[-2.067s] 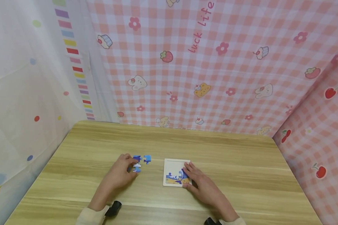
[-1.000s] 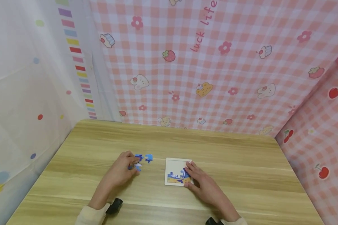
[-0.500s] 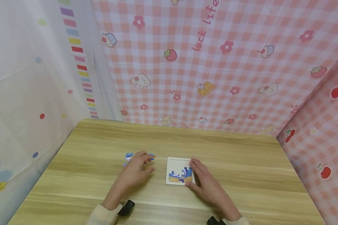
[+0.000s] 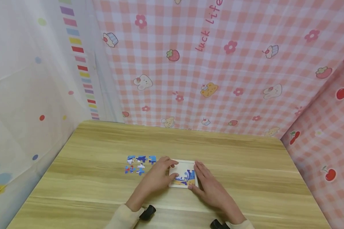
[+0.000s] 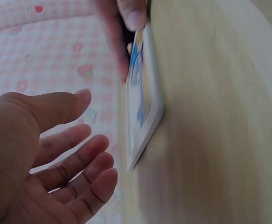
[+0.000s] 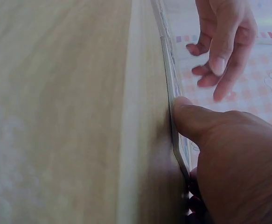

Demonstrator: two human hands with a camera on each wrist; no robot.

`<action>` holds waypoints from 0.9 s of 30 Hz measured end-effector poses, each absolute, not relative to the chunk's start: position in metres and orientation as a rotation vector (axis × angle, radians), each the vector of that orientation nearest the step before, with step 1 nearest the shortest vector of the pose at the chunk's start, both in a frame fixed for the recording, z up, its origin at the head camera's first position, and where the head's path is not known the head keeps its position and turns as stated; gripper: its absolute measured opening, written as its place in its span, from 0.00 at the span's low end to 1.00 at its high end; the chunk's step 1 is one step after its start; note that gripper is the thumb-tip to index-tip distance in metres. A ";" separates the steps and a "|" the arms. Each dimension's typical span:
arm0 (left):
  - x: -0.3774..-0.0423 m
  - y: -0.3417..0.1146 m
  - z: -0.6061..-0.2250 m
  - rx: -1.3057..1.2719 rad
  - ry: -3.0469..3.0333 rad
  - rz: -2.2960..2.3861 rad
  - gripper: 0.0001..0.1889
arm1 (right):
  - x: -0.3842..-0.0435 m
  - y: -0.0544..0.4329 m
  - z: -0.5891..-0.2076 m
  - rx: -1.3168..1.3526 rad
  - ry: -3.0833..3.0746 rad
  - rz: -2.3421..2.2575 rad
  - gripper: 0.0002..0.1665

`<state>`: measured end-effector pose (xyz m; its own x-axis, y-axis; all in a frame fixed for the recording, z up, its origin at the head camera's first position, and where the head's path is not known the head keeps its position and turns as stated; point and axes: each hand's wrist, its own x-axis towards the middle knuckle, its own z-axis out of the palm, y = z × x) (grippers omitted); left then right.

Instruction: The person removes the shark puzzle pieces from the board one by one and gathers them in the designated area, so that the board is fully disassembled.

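Observation:
A square white puzzle tray (image 4: 183, 166) lies on the table, its near part filled with joined pieces showing a blue, white and orange picture. My left hand (image 4: 157, 174) reaches in at the tray's left edge with thumb and fingers spread apart. Nothing shows between them in the left wrist view. At the other side, my right hand (image 4: 212, 188) holds the tray, its thumb (image 6: 191, 114) at the near right corner and the fingers lying along the right edge. Several loose blue, white and red puzzle pieces (image 4: 141, 159) are spread on the table behind my left forearm.
The wooden table (image 4: 246, 165) has a pink checked cloth (image 4: 160, 70) hanging behind it and another cloth (image 4: 326, 152) at the right. A white dotted sheet (image 4: 31, 105) hangs along the left. Each wrist carries a black camera (image 4: 147, 212).
My left hand has moved right, from over the loose pieces to the tray's left edge, uncovering the pieces. My right hand stays at the tray, its fingers slid outward to the right edge.

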<state>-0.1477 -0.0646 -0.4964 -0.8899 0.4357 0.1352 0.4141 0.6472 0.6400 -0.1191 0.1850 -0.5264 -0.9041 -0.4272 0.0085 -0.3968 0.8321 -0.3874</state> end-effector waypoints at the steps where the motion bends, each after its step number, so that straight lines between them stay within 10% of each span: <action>1: -0.148 -0.061 -0.498 0.743 2.823 1.061 0.20 | -0.119 0.185 -0.526 -0.660 2.932 -0.595 0.50; 27: -0.153 -0.007 -0.518 0.625 2.822 1.075 0.18 | -0.118 0.185 -0.525 -0.685 2.967 -0.625 0.48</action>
